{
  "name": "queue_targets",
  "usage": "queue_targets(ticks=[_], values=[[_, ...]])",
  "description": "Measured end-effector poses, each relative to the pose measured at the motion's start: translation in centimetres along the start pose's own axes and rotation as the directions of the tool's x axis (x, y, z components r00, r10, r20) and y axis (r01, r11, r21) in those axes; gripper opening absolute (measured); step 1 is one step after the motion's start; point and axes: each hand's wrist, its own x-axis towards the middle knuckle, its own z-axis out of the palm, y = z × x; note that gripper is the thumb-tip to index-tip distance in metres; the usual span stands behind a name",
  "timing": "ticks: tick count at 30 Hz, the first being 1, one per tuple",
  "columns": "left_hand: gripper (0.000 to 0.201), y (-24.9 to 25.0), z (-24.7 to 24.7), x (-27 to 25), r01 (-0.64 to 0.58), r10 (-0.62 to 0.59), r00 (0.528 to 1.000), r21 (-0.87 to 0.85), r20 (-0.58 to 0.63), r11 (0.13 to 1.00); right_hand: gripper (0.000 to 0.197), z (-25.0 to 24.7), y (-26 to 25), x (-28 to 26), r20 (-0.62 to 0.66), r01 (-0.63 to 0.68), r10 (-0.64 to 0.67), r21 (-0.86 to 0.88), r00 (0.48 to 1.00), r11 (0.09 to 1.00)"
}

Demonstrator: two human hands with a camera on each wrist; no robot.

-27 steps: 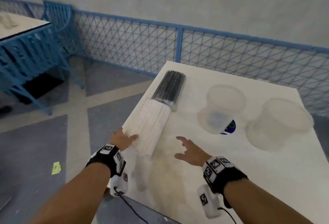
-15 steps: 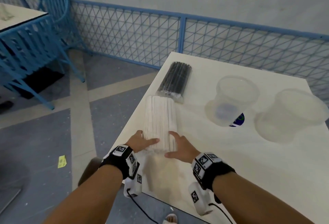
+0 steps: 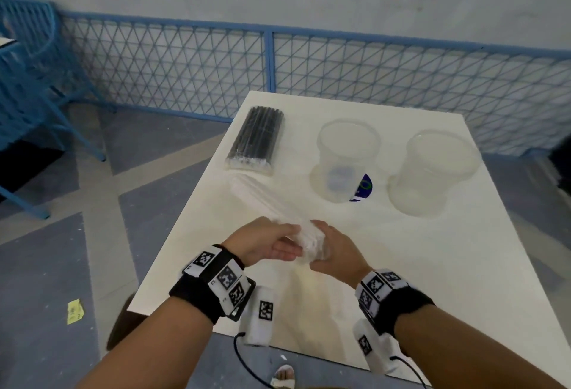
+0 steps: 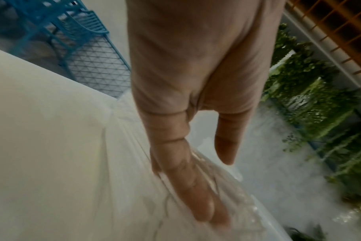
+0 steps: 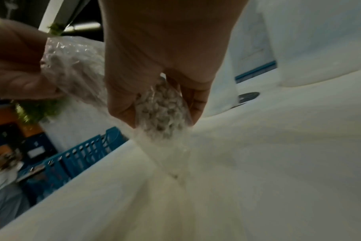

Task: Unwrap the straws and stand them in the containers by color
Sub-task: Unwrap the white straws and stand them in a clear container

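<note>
Head view shows both hands, left hand (image 3: 268, 242) and right hand (image 3: 336, 249), grasping the near end of the wrapped white straw bundle (image 3: 265, 200), its long axis pointing away from them.

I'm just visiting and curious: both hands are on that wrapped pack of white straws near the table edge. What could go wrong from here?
1. The white straw pack is gripped at its near end only by the left hand and right hand; if the wrap tears suddenly, straws may scatter off the table edge.
2. The two clear containers look light; a swinging pack could topple them.
</note>
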Motion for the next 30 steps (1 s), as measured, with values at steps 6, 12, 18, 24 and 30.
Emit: queue_targets(ticks=[6, 12, 18, 24, 30], values=[[0.011, 1.5, 4.4, 0.7, -0.216, 0.355, 0.927, 0.604, -0.120, 0.767, 0.063, -6.9, 3.3, -3.0, 0.014, -0.064, 0.062, 0.237, 0.998, 0.969], [0.083, 2.4, 8.3, 2.9, -0.234, 0.489, 0.866, 0.948, 0.101, 0.217, 0.085, -11.6, 6.1, -5.5, 0.074, -0.100, 0.078, 0.360, 0.994, 0.927], [0.059, 3.5, 12.7, 5.4, -0.327, 0.319, 0.920, 0.892, 0.226, 0.313, 0.067, -13.8, 7.9, -7.4, 0.077, -0.109, 0.083, 0.470, 0.994, 0.876], [0.054, 4.5, 14.2, 7.1, -0.325, 0.315, 0.929, 0.833, 0.194, 0.447, 0.102, -14.6, 8.6, -9.9, -0.205, 0.001, 0.054, 0.260, 0.977, 0.965], [0.065, 5.0, 16.7, 8.4, -0.334, 0.296, 0.933, 0.801, 0.206, 0.496, 0.108, -13.4, 8.9, -10.2, -0.378, -0.062, -0.032, -0.232, 0.925, 0.971]])
